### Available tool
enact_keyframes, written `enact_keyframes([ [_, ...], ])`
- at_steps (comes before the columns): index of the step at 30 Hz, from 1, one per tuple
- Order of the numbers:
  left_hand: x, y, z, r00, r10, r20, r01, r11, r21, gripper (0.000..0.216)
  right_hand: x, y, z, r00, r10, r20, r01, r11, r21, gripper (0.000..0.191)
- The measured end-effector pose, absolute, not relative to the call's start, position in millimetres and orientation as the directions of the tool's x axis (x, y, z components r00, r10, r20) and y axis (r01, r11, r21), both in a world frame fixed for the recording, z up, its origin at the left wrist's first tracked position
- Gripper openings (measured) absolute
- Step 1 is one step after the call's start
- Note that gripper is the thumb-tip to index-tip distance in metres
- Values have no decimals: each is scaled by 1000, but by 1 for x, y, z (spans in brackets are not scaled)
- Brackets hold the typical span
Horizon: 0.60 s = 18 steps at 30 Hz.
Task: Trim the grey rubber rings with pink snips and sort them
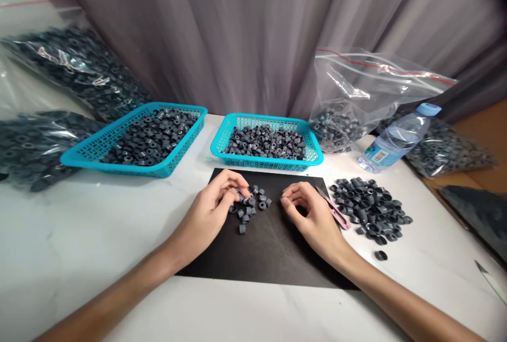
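Observation:
A black mat point(269, 249) lies on the white table in front of me. On it sits a small heap of grey rubber rings point(251, 206). My left hand point(216, 205) rests at the heap's left side, fingers curled with the tips touching the rings. My right hand point(311, 214) is on the mat to the heap's right, thumb and forefinger pinched together; what they hold is too small to make out. Pink snips point(335, 209) lie just behind my right hand at the mat's edge.
Two teal baskets point(93, 146) point(222, 136) full of grey rings stand behind the mat. A loose pile of rings point(370, 207) lies at the right. Plastic bags of rings point(344, 120) point(75, 67), a water bottle point(396, 139) and a grey curtain ring the table.

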State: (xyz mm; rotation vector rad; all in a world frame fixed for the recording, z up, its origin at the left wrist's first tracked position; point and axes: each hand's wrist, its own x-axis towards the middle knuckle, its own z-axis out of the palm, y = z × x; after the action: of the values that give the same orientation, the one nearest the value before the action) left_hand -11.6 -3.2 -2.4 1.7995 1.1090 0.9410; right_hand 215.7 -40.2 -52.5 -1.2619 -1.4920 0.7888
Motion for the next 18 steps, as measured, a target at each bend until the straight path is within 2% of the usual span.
enact_keyframes([
  [3,-14,-8,7,376,920,113,432,-282,856,23,214,-41,-52,-53,966,253,316,256,-913,13],
  [6,-16,-13,14,468,884,15,565,-312,764,31,211,-43,-51,-91,952,292,392,304,-868,11],
  [10,-17,-14,7,498,863,86,709,-463,532,42,209,-46,-51,-163,928,334,515,369,-774,16],
  [13,-18,-11,-2,574,809,125,731,-575,367,45,207,-46,-52,-185,926,328,551,374,-746,16],
  [18,-19,-11,-2,664,736,133,683,-670,291,32,206,-46,-52,-186,925,332,581,376,-722,9],
])
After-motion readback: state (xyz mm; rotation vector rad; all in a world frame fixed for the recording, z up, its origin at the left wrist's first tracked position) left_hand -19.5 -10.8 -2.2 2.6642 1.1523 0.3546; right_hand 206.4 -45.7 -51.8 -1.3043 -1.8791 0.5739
